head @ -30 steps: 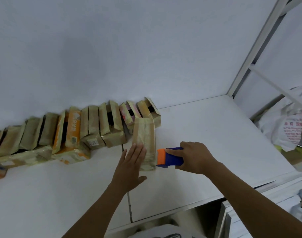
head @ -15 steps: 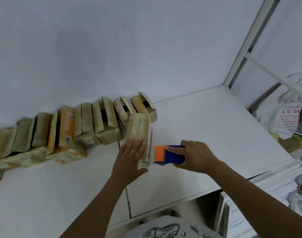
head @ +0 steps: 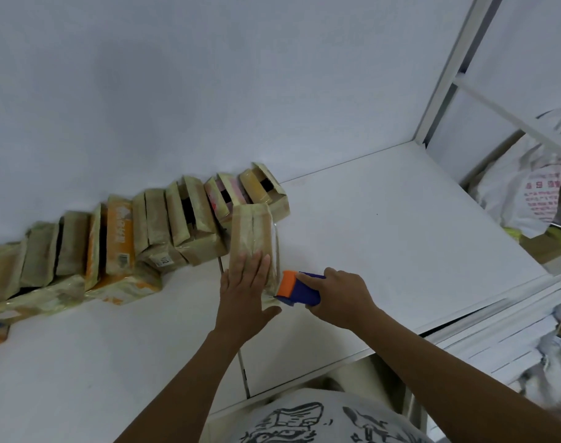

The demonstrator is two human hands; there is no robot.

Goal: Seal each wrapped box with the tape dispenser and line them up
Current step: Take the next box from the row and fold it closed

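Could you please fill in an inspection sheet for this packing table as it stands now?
Surface: white table with a seam.
Job's things: wrapped box sits before the row of boxes leaning along the wall; tape dispenser at its near right corner.
Clutter: flat packets lie in front of the row.
Grips: left hand presses flat on the box; right hand grips the dispenser.
Cables: nothing seen.
Surroundings: shelf frame, white bag at right.

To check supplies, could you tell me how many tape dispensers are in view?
1: the tape dispenser, in the right hand at the wrapped box; others may be hidden.
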